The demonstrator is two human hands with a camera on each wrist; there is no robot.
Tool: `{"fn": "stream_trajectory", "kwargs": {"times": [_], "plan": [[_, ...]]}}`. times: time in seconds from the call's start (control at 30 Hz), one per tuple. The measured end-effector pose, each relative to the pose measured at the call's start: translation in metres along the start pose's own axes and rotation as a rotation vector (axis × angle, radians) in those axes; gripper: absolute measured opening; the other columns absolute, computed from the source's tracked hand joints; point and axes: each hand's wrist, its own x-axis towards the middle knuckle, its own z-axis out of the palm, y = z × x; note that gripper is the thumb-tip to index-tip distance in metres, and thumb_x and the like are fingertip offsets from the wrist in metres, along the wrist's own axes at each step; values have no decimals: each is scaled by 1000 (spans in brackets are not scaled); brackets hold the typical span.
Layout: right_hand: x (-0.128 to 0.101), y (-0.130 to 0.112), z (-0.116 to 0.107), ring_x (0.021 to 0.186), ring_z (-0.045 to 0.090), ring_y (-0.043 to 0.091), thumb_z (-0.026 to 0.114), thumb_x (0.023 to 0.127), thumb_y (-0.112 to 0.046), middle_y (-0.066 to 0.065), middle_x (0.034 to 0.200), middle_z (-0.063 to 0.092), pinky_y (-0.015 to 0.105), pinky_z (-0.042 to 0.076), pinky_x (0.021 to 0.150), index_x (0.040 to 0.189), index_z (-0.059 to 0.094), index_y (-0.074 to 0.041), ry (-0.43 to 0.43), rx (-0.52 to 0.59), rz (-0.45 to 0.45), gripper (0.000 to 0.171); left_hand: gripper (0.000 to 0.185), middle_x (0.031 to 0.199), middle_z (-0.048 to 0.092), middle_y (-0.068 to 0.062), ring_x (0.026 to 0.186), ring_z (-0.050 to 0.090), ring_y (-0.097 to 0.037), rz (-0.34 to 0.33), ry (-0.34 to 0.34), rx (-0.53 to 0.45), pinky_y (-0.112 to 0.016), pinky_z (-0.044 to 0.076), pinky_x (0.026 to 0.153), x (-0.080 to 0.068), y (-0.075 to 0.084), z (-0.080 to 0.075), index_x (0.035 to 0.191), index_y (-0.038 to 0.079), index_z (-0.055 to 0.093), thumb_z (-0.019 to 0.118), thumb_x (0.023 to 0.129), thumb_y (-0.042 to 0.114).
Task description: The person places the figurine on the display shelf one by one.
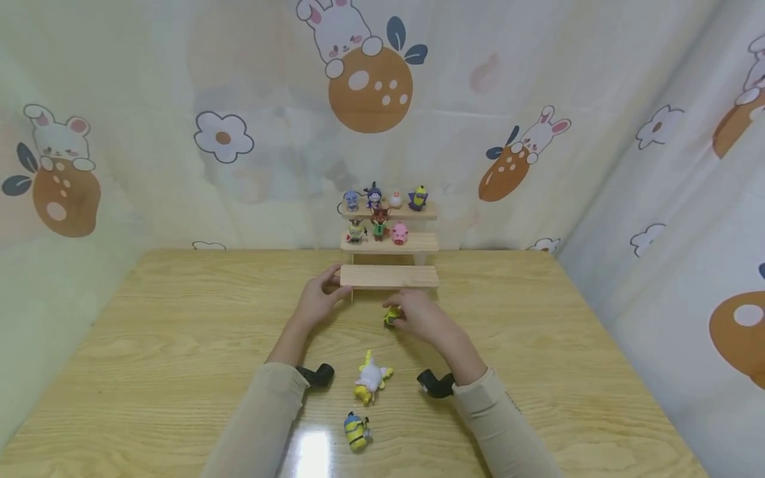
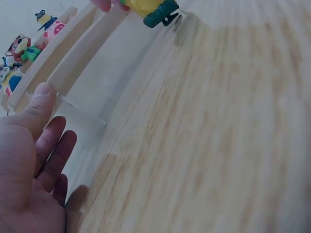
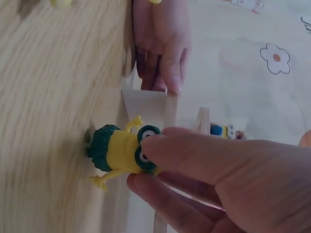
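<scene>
In the head view my right hand (image 1: 421,317) pinches a yellow minion figurine (image 1: 391,317) just in front of the stepped wooden display stand (image 1: 388,277). The right wrist view shows its green goggles, green skirt and spread arms (image 3: 99,182); thumb and fingers hold it by the head. My left hand (image 1: 317,299) grips the left end of the stand's lowest step, its thumb on the front edge. Behind that step, the middle one carries a crowned minion (image 1: 355,230), a fox figurine (image 1: 379,226) and a pink pig (image 1: 399,233).
Several more figurines, a white chick (image 1: 396,198) among them, stand on the top step. Between my forearms lie a white-and-yellow figurine (image 1: 370,375) and a blue-capped minion (image 1: 356,431) on the wooden table (image 1: 179,365). A patterned curtain (image 1: 269,199) hangs behind.
</scene>
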Motion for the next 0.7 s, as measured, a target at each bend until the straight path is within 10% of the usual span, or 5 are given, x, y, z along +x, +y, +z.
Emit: {"fn": "stream_trajectory", "kwargs": {"times": [0.7], "plan": [[0, 14, 0, 95, 61, 23, 73, 80, -2, 9, 105, 66, 33, 53, 81, 105, 70, -5, 65, -20, 24, 25, 64, 114, 66, -14, 111, 59, -28, -15, -2, 15, -45, 44, 98, -2, 2, 0, 142, 11, 43, 70, 87, 28]]}}
